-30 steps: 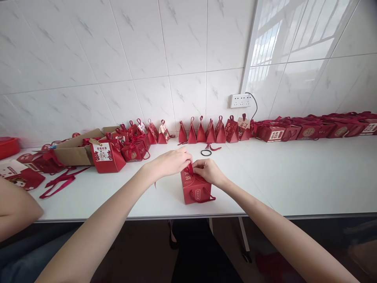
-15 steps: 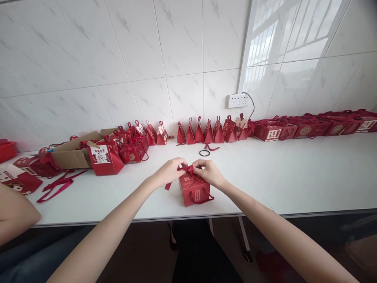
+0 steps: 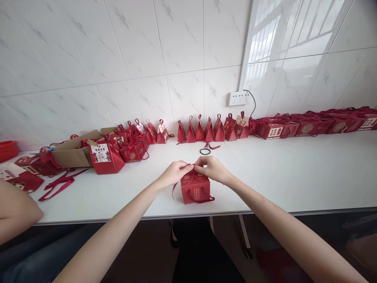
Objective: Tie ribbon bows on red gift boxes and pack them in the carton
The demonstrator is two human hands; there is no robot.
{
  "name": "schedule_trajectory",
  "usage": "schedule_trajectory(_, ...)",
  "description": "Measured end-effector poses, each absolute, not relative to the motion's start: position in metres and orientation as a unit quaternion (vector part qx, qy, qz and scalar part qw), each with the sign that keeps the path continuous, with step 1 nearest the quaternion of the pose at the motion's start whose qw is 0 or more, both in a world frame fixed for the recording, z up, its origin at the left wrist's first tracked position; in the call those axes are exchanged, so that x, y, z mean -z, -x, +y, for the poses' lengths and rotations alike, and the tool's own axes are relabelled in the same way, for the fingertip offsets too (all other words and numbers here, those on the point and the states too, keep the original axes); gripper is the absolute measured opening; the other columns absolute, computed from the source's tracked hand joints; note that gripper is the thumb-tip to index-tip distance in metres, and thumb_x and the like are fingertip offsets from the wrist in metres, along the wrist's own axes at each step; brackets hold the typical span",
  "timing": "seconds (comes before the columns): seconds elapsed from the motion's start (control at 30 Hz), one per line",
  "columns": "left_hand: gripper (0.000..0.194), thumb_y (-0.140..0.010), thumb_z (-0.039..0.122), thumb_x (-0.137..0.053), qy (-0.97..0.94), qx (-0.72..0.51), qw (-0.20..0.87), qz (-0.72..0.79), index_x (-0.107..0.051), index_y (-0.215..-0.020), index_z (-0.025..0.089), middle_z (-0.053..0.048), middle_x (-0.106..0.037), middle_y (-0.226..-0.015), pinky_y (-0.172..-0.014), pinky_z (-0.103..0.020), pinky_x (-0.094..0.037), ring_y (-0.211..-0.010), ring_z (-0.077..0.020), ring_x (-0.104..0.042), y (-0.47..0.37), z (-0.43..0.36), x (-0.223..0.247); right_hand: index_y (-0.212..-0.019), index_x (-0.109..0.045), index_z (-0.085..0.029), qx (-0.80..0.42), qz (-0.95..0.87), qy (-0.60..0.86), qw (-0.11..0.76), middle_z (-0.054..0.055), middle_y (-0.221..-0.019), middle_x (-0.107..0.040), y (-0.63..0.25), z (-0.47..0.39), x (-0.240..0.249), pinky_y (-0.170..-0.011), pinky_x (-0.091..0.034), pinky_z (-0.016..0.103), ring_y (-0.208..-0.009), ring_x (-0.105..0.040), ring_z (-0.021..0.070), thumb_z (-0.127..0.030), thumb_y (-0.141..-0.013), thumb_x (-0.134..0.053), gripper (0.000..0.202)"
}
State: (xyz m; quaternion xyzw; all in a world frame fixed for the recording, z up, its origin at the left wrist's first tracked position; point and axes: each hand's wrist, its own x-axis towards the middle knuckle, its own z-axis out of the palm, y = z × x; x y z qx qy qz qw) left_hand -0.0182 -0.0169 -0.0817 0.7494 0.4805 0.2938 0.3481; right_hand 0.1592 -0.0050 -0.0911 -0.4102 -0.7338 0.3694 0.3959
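A red gift box (image 3: 191, 192) with a twisted cord handle (image 3: 203, 199) on its front stands upright near the table's front edge. Both my hands are at the top of it, closed in pinches on a red ribbon (image 3: 174, 192), one end of which hangs down at the box's left side. My left hand (image 3: 176, 172) grips from the left, thumb toward the middle. From the right, my right hand (image 3: 212, 169) pinches with bent fingers, almost touching the left. The fingers cover most of the ribbon's knot or loop.
On the white table (image 3: 265, 177), red pointed boxes (image 3: 199, 131) line the wall, with ribboned boxes (image 3: 306, 127) at right. A cardboard carton (image 3: 73, 153), a large red box (image 3: 106, 157) and a loose ribbon (image 3: 60, 186) lie left. A black ring (image 3: 205, 151) lies behind my hands. Another person's arm (image 3: 17, 204) rests at left.
My hands have drawn closer together over the box top. The ribbon bow that showed between them is now mostly covered by fingers. The box stays in place.
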Motion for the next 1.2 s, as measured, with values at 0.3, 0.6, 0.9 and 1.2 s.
schedule_trajectory(0.3, 0.027, -0.073, 0.041, -0.058, -0.660, -0.359, 0.440, 0.491, -0.066, -0.066, 0.016, -0.005, -0.062, -0.094, -0.084, -0.033, -0.042, -0.091, -0.0193, -0.057, 0.015, -0.017, 0.086, -0.078, -0.057, -0.016, -0.258, -0.791, 0.385, 0.399, 0.004, -0.083, -0.060, -0.166, -0.005, 0.089, -0.073, -0.049, 0.032, -0.076, -0.057, 0.0158, -0.015, -0.077, -0.056, 0.002)
schedule_trajectory(0.6, 0.028, -0.074, 0.042, -0.057, -0.666, -0.361, 0.446, 0.476, -0.067, -0.066, 0.016, -0.005, -0.061, -0.095, -0.081, -0.031, -0.043, -0.090, -0.0188, -0.057, 0.017, -0.020, 0.087, -0.080, -0.065, -0.017, 0.023, -0.873, 0.272, 0.405, 0.007, -0.088, -0.060, -0.172, -0.012, 0.106, -0.076, -0.045, 0.035, -0.080, -0.055, 0.0180, -0.020, -0.082, -0.063, 0.005)
schedule_trajectory(0.9, 0.032, -0.082, 0.040, -0.050, -0.753, -0.382, 0.196, 0.499, -0.062, -0.061, 0.019, -0.004, -0.055, -0.087, -0.079, -0.031, -0.044, -0.082, -0.0167, -0.055, 0.025, -0.040, 0.088, -0.085, -0.061, -0.016, 0.279, -0.877, 0.194, 0.340, 0.008, -0.086, -0.062, -0.186, -0.014, 0.099, -0.073, -0.039, 0.033, -0.078, -0.050, 0.0172, -0.008, -0.092, -0.038, 0.025)
schedule_trajectory(1.2, 0.019, -0.078, 0.036, -0.056, -0.752, -0.397, 0.210, 0.482, -0.060, -0.070, 0.019, -0.004, -0.052, -0.091, -0.066, -0.028, -0.047, -0.074, -0.0137, -0.054, 0.035, -0.048, 0.100, -0.086, -0.060, -0.019, 0.356, -0.875, 0.142, 0.296, 0.004, -0.084, -0.063, -0.204, -0.012, 0.102, -0.079, -0.041, 0.036, -0.080, -0.056, 0.0159, -0.003, -0.091, -0.035, 0.030)
